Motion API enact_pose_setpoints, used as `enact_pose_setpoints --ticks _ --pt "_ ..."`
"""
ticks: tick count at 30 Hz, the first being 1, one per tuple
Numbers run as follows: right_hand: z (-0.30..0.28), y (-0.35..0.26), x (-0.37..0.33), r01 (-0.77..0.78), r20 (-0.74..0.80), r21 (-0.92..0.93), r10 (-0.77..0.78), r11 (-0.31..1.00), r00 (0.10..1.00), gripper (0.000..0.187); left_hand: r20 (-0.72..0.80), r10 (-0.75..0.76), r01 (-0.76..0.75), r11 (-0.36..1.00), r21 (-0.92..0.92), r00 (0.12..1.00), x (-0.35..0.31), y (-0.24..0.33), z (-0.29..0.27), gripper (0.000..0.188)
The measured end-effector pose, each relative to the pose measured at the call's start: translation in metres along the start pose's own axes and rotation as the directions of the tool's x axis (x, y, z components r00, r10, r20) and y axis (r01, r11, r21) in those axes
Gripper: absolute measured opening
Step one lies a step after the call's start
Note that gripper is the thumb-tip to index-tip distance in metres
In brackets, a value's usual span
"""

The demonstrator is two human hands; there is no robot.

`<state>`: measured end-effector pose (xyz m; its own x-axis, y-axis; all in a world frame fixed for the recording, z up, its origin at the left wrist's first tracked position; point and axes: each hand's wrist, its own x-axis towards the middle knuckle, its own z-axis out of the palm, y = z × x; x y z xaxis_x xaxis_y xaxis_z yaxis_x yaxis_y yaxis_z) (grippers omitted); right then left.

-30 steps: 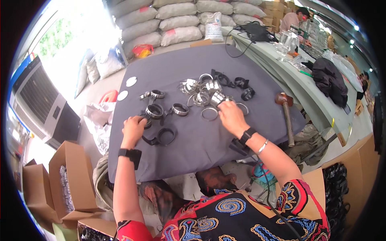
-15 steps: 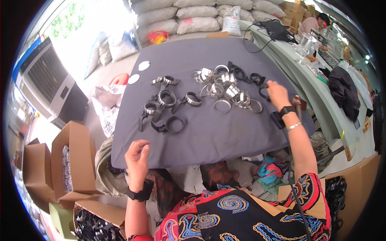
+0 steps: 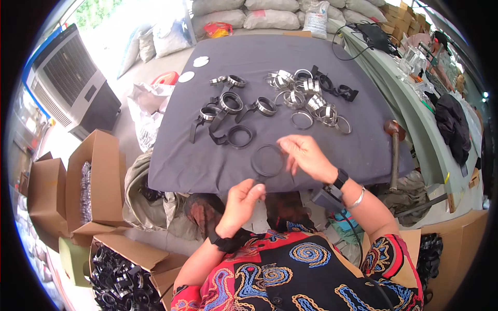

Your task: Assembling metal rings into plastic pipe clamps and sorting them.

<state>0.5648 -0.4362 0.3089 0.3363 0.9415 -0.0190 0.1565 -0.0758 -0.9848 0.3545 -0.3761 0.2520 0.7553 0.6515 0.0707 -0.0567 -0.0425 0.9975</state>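
A black ring with a short arm is held up between my two hands over the near edge of the table. The thumb and fingers of my left hand pinch its arm at the lower side. My right hand is closed at the ring's upper right rim, its fingertips partly hidden. Farther left lie several black rings with arms, some fitted with silver bands. One plain black ring is nearest to my hands. A loose heap of silver metal bands sits right of them.
Dark cloth covers the table. A hammer lies at its right side. Two white discs rest at the far left. Cardboard boxes stand left, another box of black parts below. A long side table runs along the right.
My right hand has come from the right side of the table to the middle with the black ring. My left hand has moved right and taken the ring's arm. The view has shifted.
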Motion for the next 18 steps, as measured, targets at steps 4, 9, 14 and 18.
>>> enact_pose_setpoints --ticks 4,9,14,18 --pt "-0.032 0.030 0.046 0.066 -0.080 -0.934 -0.385 0.352 0.920 0.027 -0.094 -0.101 0.087 0.986 -0.139 0.990 -0.023 -0.022 -0.033 0.026" --pt "-0.063 0.057 0.065 0.030 -0.090 -0.927 -0.300 0.374 0.950 0.013 -0.158 -0.173 0.146 0.975 -0.167 0.972 -0.039 -0.046 -0.049 0.025" --pt "-0.044 0.017 0.034 -0.140 -0.027 0.210 0.149 0.968 0.989 0.013 -0.151 -0.159 0.129 0.973 -0.192 0.976 -0.040 -0.060 -0.056 0.028" --pt "-0.062 0.035 0.028 -0.408 0.111 0.276 0.393 0.870 0.913 0.014 -0.127 -0.145 0.118 0.972 -0.201 0.981 -0.037 -0.063 -0.057 0.025"
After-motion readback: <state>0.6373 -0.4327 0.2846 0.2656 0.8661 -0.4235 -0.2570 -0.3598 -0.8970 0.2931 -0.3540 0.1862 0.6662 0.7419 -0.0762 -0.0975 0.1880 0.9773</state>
